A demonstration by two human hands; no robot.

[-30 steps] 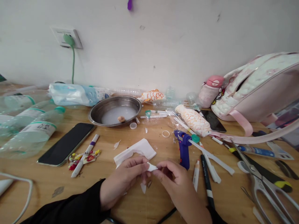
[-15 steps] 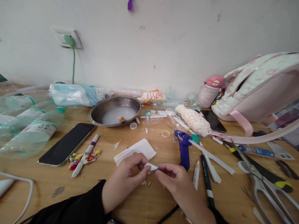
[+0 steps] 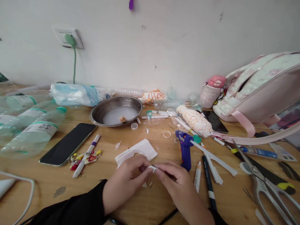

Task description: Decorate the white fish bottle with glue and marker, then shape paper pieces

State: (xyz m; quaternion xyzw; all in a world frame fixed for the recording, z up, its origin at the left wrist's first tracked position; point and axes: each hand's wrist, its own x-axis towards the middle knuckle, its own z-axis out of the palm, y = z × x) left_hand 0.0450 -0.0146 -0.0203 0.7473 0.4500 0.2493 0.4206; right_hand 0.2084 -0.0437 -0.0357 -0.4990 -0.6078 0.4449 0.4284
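Note:
Between the fingertips of both hands is a small white piece [image 3: 152,168], mostly covered by the fingers. My left hand [image 3: 127,181] pinches its left end and my right hand [image 3: 179,184] pinches its right end. Just behind my left hand lies a folded white paper [image 3: 145,149] on the wooden table [image 3: 77,193]. A blue glue gun [image 3: 185,150] with a long white glue stick rests behind and to the right of my right hand. A white fish shape with orange scale lines [image 3: 195,121] lies farther back.
A metal basin [image 3: 93,118] with cloudy water stands at the back. Plastic bottles [image 3: 35,134] and a phone [image 3: 67,143] lie left. Scissors [image 3: 262,187], markers [image 3: 208,181], a pink bottle [image 3: 212,92] and a backpack [image 3: 260,90] are right.
My fingertips have come closer together, and less of the white piece shows between them. The whole view has shifted very slightly.

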